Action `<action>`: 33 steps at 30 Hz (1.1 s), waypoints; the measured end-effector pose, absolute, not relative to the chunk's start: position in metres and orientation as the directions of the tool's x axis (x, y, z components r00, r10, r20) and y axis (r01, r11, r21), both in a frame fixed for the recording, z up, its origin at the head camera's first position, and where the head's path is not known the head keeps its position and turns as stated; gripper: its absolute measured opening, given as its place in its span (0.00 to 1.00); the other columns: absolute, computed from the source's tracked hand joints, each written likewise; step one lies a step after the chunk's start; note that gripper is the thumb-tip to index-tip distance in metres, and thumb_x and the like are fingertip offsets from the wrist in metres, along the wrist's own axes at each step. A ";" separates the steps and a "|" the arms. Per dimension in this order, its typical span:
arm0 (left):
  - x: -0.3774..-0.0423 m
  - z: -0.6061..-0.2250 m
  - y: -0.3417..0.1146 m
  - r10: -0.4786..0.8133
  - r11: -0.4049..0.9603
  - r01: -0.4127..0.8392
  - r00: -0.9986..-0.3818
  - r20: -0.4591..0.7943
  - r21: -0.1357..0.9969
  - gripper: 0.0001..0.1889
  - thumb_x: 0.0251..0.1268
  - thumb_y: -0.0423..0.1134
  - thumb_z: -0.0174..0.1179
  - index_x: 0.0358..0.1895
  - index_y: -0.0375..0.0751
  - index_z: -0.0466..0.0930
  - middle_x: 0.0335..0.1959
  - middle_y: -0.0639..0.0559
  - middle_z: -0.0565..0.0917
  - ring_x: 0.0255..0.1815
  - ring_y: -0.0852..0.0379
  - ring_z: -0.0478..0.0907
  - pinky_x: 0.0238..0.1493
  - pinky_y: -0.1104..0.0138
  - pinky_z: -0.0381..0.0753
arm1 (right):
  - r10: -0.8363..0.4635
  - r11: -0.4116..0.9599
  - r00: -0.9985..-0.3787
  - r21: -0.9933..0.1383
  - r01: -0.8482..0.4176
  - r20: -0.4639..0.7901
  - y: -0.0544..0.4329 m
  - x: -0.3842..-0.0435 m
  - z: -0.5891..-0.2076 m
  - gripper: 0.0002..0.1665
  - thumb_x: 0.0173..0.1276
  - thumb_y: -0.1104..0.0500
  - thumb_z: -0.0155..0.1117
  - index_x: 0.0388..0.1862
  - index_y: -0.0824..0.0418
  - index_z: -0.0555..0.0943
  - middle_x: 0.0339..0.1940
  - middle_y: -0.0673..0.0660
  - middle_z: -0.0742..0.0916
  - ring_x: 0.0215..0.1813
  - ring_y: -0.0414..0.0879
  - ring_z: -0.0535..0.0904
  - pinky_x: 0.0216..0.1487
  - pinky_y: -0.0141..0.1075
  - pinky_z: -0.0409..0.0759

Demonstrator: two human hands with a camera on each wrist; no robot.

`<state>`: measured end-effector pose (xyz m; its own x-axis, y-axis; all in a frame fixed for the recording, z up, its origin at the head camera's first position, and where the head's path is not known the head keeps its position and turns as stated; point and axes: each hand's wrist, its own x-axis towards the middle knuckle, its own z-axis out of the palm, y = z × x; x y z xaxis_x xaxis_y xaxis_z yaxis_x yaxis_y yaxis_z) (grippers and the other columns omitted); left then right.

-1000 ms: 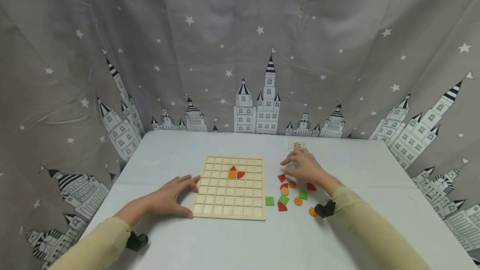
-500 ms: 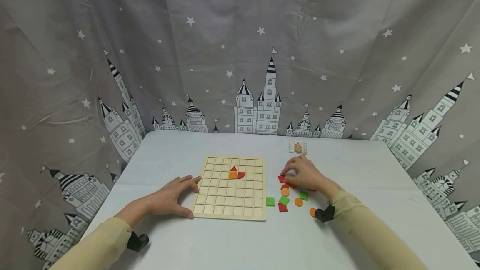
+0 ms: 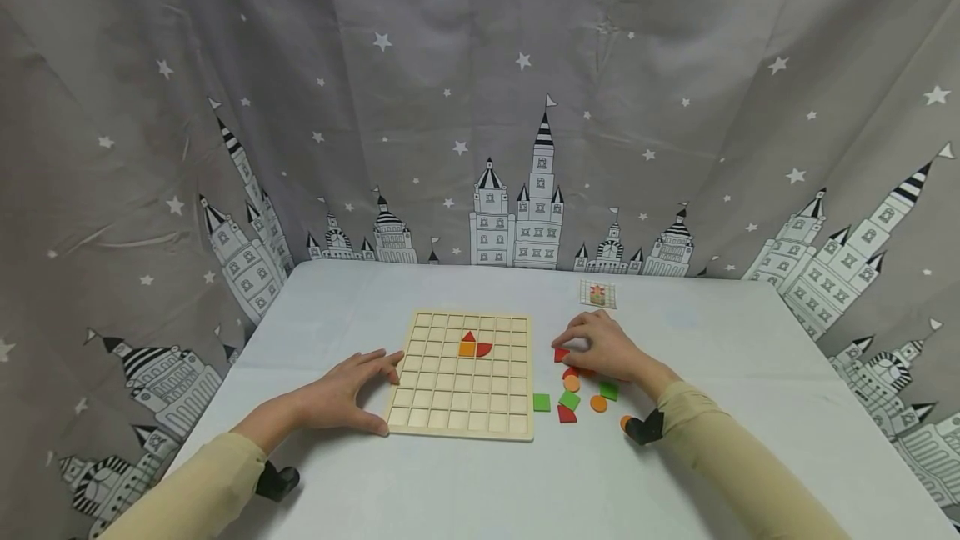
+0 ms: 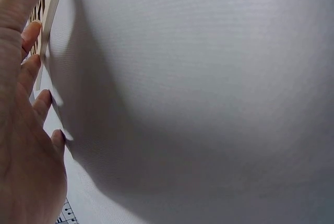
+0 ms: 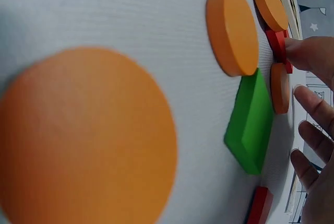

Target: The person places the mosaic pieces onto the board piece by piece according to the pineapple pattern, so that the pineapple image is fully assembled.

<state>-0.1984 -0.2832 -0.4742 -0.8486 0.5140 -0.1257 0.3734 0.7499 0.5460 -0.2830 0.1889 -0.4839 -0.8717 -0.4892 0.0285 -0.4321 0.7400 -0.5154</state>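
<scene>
My left hand [image 3: 337, 397] rests at the left edge of a wooden grid board [image 3: 457, 402], thumb by the near corner and fingers spread. In the grid lie a red triangle [image 3: 469, 337], an orange square [image 3: 467, 349] and a red quarter-circle [image 3: 483, 350]. To the board's right, my right hand [image 3: 603, 348] pinches another red quarter-circle piece [image 3: 561, 354] between thumb and index finger, low over the table. The right wrist view has the thumb [image 5: 305, 51] against red, the other fingers apart. Only a sliver of board [image 4: 51, 18] shows in the left wrist view.
Loose pieces lie between board and right forearm: green squares [image 3: 542, 402], orange discs [image 3: 598, 403] and a red quarter-circle [image 3: 567, 413]. One orange disc [image 5: 88, 140] is very close to the right wrist camera. Behind the right hand lies a small pattern card [image 3: 597, 294].
My right hand has come down from near the card to the red quarter-circle, taken hold of it, and shifted it slightly left. The left hand and board have stayed put.
</scene>
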 end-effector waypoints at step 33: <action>-0.199 -0.476 -0.283 0.523 0.743 0.382 -0.844 -0.120 0.549 0.32 0.45 0.64 0.78 0.51 0.60 0.74 0.81 0.47 0.59 0.80 0.31 0.49 0.74 0.30 0.46 | -0.426 0.752 -0.904 -0.543 -0.374 0.033 0.197 -0.286 -0.493 0.11 0.62 0.48 0.76 0.44 0.44 0.89 0.55 0.51 0.82 0.66 0.56 0.67 0.68 0.58 0.66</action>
<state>-0.1994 -0.2831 -0.4763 -0.8440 0.5227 -0.1202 0.3823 0.7435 0.5487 -0.2864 0.1970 -0.4930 -0.9041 -0.4261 0.0330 -0.3742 0.7519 -0.5428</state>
